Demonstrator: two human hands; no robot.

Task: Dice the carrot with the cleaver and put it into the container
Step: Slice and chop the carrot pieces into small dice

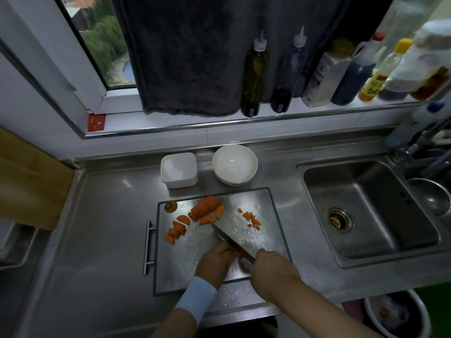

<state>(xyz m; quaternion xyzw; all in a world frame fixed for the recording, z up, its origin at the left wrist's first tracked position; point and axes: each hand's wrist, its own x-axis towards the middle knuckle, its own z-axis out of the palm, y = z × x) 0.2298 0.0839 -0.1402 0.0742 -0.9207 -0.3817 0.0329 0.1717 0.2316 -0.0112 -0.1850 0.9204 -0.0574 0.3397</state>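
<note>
The right hand is gripping the cleaver, blade pointing up-left toward the carrot; the left hand is curling beside the blade, its hold hidden.

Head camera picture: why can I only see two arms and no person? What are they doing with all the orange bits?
The camera sits on the person's head and looks down, so you see only their arms. The right hand holds the cleaver. The left hand rests beside the blade on the cutting board, maybe steadying a piece hidden underneath. The orange bits are carrot slices and small diced cubes. Behind the board wait a white container and a white bowl, both empty. A sink is on the right.
</note>
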